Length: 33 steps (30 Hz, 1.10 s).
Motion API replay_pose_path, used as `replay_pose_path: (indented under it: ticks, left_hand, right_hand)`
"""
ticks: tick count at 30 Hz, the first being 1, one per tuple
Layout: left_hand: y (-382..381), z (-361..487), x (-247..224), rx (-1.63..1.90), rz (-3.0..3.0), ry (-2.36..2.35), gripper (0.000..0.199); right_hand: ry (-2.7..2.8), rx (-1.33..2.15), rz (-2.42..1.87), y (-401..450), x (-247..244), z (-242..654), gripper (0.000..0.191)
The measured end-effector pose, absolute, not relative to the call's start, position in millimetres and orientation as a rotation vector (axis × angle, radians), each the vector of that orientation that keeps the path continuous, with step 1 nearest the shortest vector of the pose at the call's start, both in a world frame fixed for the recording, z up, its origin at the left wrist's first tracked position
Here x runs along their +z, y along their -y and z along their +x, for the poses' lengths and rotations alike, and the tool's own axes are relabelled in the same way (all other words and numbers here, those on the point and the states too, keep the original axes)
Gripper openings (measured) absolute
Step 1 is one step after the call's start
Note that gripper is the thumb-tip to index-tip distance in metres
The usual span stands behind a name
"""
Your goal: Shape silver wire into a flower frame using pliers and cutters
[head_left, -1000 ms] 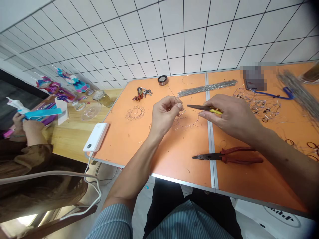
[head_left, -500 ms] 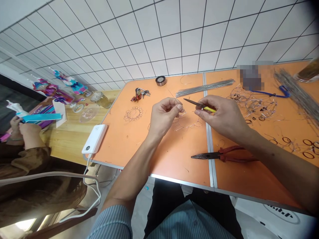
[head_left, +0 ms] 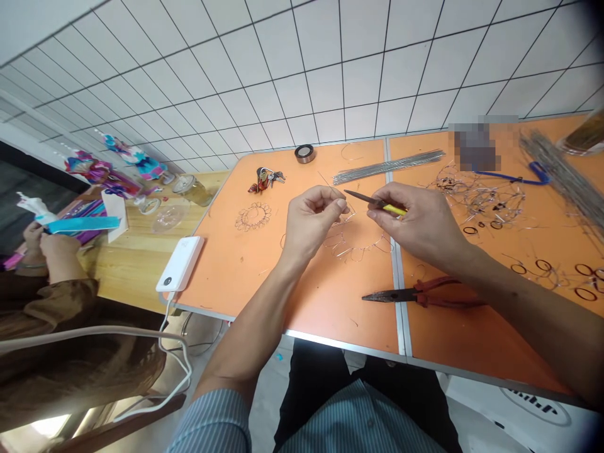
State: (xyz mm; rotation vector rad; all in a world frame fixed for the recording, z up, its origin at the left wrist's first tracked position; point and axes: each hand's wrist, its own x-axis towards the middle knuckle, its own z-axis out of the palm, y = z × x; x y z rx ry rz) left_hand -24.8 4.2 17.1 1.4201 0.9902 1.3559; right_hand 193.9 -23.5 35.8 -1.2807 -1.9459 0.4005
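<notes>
Thin wire (head_left: 357, 250) bent into a looped shape hangs below my left hand (head_left: 312, 220), whose thumb and fingers pinch its upper end. My right hand (head_left: 415, 214) grips a slim tool with a yellow handle (head_left: 394, 209) and a dark pointed tip. That tip points left, close to my left fingertips. Red-handled pliers (head_left: 425, 294) lie on the orange table (head_left: 330, 314) below my right hand. Left of my left hand rests a round wire flower shape (head_left: 253, 217).
Keys (head_left: 267, 180), a tape roll (head_left: 304, 153) and straight wires (head_left: 389, 167) lie toward the wall. Tangled wire (head_left: 491, 198) is at the right. A white power bank (head_left: 180, 264) sits at the left edge. Another person's hands (head_left: 56, 251) hold blue ribbon at far left.
The looped wire below my left hand has turned and sits slightly lower. The tool tip in my right hand has shifted a little left and down. At far left, the other person's hands moved slightly right.
</notes>
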Motion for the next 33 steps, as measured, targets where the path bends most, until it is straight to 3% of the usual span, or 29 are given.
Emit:
replay_pose_path:
  ticks: [4, 8, 11, 18, 33]
  left_hand:
    - [-4.6, -24.5, 16.3, 1.378, 1.401, -0.986, 0.022]
    - [-5.4, -25.5, 16.6, 1.386, 1.395, -0.986, 0.02]
    - [-6.7, -27.1, 16.5, 1.412, 1.405, -0.982, 0.024]
    - [-6.9, -28.5, 16.6, 1.433, 1.438, -1.002, 0.026]
    - [-7.2, -25.4, 10.5, 1.505, 1.526, -0.951, 0.032]
  right_hand:
    - [1.959, 0.375, -1.282, 23.1, 36.1, 193.6, 0.027]
    - [2.03, 0.317, -1.315, 20.2, 38.0, 199.3, 0.02]
    - [2.113, 0.149, -1.319, 19.2, 40.7, 209.3, 0.017]
    - [2.322, -0.294, -1.325, 26.8, 46.9, 221.2, 0.033]
    - [2.468, -0.538, -1.459, 42.2, 65.4, 204.2, 0.034]
